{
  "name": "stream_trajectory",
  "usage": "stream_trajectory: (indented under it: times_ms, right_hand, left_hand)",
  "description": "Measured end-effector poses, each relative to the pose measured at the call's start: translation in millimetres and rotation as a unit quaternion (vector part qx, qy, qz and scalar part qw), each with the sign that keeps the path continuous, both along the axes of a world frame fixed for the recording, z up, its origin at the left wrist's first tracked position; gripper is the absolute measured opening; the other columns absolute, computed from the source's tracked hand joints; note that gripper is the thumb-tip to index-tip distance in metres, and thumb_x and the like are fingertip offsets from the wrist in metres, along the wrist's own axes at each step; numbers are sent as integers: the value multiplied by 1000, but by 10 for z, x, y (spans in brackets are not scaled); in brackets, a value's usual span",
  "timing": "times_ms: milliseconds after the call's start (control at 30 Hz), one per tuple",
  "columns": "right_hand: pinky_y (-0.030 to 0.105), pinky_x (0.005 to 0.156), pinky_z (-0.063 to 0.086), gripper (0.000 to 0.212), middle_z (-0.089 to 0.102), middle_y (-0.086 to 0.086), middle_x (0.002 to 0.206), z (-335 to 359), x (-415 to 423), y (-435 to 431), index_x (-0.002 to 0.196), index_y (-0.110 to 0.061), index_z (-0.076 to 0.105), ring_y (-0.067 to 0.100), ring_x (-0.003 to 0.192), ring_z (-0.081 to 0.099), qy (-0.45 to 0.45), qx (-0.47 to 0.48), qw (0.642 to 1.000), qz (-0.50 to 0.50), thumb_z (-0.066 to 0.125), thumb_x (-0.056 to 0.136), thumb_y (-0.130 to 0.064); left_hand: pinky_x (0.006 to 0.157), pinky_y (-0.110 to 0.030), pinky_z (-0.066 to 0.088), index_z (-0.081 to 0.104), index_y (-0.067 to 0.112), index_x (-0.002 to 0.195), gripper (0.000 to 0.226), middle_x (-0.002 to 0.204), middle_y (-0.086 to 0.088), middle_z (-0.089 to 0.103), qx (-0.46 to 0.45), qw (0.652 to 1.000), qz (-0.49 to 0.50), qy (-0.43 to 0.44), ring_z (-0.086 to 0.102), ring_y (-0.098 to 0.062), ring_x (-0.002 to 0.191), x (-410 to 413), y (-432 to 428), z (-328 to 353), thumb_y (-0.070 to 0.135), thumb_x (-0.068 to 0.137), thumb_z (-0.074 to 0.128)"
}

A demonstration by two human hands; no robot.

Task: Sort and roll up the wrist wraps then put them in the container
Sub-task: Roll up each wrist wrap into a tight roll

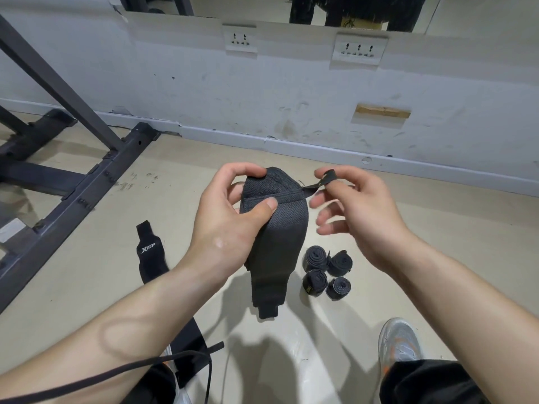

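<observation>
Pale floor [437,228] fills most of the view, and a scuffed grey wall [291,97] with two sets of plug sockets [360,49] runs across the top. A black metal frame [73,185] stands at the left edge. In the middle of the frame, held up above the floor, is a black wrist wrap [280,228]. The left grip [230,217] is closed around its top part, with the thumb pressed on the front and the fingers curled over the top edge. The rest of the wrap hangs down below this grip, ending in a narrower tab. Just to the right, the right grip [364,211] pinches a thin loop [328,177] that comes off the wrap's upper right corner. Thumb and first finger hold it, while the other fingers are spread loose. Down on the floor, below the right grip, four rolled wraps [315,256] sit close together in a little bunch. At lower left of the hands, a flat wrap [148,249] with white letters lies stretched out on the floor. A grey shoe [399,339] shows at the lower right, and a black cord [116,371] crosses the lower left corner.
</observation>
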State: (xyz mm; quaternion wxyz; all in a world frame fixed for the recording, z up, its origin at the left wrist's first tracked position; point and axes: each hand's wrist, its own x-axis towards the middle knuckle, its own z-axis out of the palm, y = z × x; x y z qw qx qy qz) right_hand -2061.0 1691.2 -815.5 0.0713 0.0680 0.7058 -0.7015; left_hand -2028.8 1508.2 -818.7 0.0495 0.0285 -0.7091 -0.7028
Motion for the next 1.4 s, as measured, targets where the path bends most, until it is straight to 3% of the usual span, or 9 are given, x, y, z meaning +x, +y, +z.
stream_trajectory:
  times_ms: [167, 333, 567, 733, 967, 1067, 1200, 1267, 1400]
  right_hand:
    - [31, 55, 59, 26, 73, 8, 84, 36, 0, 41, 115, -12, 67, 19, 62, 67, -72, -179, 981, 24, 50, 100, 1]
    - [28, 64, 57, 31, 70, 0, 84, 14, 30, 7, 106, -14, 71, 15, 69, 65, -42, -171, 982, 64, 76, 77, -7]
    - [21, 67, 52, 33, 70, -8, 82, -46, 113, -117, 85, -28, 69, 8, 71, 62, 174, 141, 974, -35, 79, 78, 3]
    - [16, 75, 54, 36, 70, -7, 83, -112, 191, -163, 96, -25, 74, 9, 77, 66, 259, 211, 942, 36, 72, 77, 6]
    - [19, 70, 46, 23, 65, -12, 88, -67, 123, -45, 84, -36, 78, 7, 79, 58, 198, 140, 968, 60, 82, 85, -14]
    - [27, 80, 51, 20, 65, -6, 99, -79, 105, -50, 78, -34, 76, 9, 93, 63, 149, 79, 984, 57, 89, 77, -19]
    - [37, 75, 56, 42, 72, 4, 104, -84, 88, -65, 105, -21, 64, 18, 85, 72, 0, -78, 995, 68, 88, 73, -10]
    - [37, 73, 57, 37, 77, 8, 96, -67, 100, -75, 114, -14, 63, 22, 80, 73, -37, -87, 991, 93, 82, 83, -5]
    - [27, 70, 59, 12, 77, 5, 80, -67, 129, -114, 92, -11, 73, 16, 73, 71, 10, -40, 994, 100, 74, 88, 0]
  left_hand:
    - [70, -29, 60, 59, 29, 113, 42, 100, -4, 77, 15, 1000, -6, 9, 75, -20, 85, 17, 16, 9, -6, 92, 68]
    - [70, -27, 59, 55, 29, 119, 45, 101, -5, 76, 24, 1000, -11, 13, 75, -18, 85, 23, 28, 3, -7, 94, 65]
    - [73, -37, 62, 54, 31, 117, 45, 102, -4, 75, 28, 1000, 7, 0, 75, -21, 85, 45, 92, -64, -5, 93, 66]
    - [75, -38, 62, 53, 33, 117, 47, 106, -3, 75, 27, 1000, 3, -6, 75, -23, 88, 48, 104, -77, -5, 94, 66]
    - [73, -37, 61, 52, 36, 120, 50, 109, -7, 75, 41, 999, -16, -26, 77, -26, 88, 48, 81, -56, -3, 93, 68]
    - [77, -43, 63, 52, 35, 122, 51, 111, -10, 75, 46, 998, -28, -33, 76, -30, 90, 54, 82, -54, -3, 92, 69]
    - [80, -50, 63, 52, 32, 127, 52, 110, -9, 75, 52, 996, -42, -54, 76, -34, 91, 47, 69, -56, -3, 92, 69]
    - [79, -47, 62, 51, 28, 131, 52, 112, -10, 75, 61, 995, -44, -67, 76, -34, 93, 51, 68, -63, -3, 93, 68]
    - [76, -39, 60, 48, 21, 134, 50, 118, -13, 73, 105, 989, -37, -102, 76, -28, 92, 40, 80, -77, 0, 94, 68]
